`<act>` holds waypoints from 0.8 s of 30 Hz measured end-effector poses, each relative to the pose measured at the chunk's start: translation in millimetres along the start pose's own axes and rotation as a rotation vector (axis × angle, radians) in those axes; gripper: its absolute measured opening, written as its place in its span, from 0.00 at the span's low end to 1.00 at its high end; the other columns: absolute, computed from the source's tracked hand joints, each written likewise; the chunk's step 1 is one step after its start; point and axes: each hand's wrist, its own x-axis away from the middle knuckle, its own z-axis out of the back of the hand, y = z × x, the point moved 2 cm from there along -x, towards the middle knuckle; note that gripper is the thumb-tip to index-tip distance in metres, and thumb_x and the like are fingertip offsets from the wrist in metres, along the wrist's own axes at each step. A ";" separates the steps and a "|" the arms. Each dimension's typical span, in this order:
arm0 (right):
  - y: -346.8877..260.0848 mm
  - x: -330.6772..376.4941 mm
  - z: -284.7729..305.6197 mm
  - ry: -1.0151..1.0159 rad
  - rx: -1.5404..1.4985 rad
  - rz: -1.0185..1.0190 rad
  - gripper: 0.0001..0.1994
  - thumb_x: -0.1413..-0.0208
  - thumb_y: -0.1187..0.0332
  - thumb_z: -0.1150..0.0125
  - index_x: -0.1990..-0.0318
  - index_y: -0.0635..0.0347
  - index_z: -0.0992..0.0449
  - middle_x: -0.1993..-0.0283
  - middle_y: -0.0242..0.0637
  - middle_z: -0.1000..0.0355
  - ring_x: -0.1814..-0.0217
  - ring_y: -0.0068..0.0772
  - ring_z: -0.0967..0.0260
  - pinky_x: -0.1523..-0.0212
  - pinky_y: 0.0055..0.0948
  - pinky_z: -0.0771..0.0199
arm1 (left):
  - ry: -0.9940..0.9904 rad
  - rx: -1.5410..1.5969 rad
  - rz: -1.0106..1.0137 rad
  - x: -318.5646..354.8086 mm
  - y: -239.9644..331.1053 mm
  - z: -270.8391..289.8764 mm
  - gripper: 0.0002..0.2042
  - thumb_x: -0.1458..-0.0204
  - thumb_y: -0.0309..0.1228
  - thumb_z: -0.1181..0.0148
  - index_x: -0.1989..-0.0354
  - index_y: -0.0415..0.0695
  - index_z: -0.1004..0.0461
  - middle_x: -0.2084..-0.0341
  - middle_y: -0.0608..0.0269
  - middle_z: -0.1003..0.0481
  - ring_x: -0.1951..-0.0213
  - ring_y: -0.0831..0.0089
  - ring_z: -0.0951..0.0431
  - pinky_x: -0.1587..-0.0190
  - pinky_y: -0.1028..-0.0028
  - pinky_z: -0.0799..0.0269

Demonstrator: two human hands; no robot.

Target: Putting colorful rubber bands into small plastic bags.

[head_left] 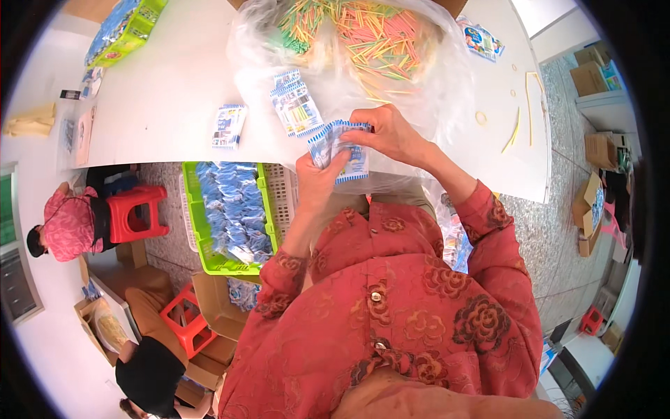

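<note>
Just over the table's near edge, my left hand (319, 180) and my right hand (394, 134) pinch a blue-and-white packet (357, 167) between them. The fingers of both are closed on it, and they hide part of its middle. Beyond my left hand, a few similar packets (296, 108) overlap on clear plastic. One more small packet (229, 127) lies farther left on the white table (167, 91). Past my hands, a heap of thin pink, yellow and green sticks (380, 42) lies in a clear plastic bag (447, 91).
Below the table, left of me, stands a green basket (201, 241) full of blue packets. Another green basket (139, 31) is at the far left. Loose sticks (515, 133) and a colourful packet (480, 40) lie at right. Red stools (136, 213) and two people are on the left.
</note>
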 end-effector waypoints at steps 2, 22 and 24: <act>-1.7 1.6 2.9 -0.010 0.020 0.018 0.09 0.52 0.68 0.39 0.73 0.66 0.29 0.84 0.39 0.38 0.82 0.23 0.48 0.81 0.26 0.45 | -0.045 -0.015 0.022 -1.3 0.5 1.9 0.11 0.54 0.23 0.39 0.62 0.35 0.27 0.70 0.66 0.25 0.70 0.82 0.27 0.67 0.81 0.30; -38.2 18.7 12.4 0.175 0.236 0.429 0.17 0.60 0.75 0.35 0.58 0.59 0.28 0.60 0.37 0.33 0.64 0.34 0.32 0.67 0.27 0.30 | -0.030 0.048 0.044 -4.3 11.2 -1.5 0.09 0.59 0.17 0.39 0.67 0.38 0.25 0.73 0.68 0.25 0.72 0.83 0.27 0.67 0.82 0.29; -41.9 19.1 10.5 0.181 0.296 0.392 0.17 0.60 0.75 0.35 0.59 0.60 0.28 0.60 0.38 0.33 0.63 0.35 0.32 0.66 0.27 0.30 | -0.039 0.053 0.045 -4.3 10.0 -3.4 0.10 0.59 0.17 0.39 0.67 0.38 0.25 0.73 0.68 0.25 0.71 0.83 0.27 0.67 0.82 0.30</act>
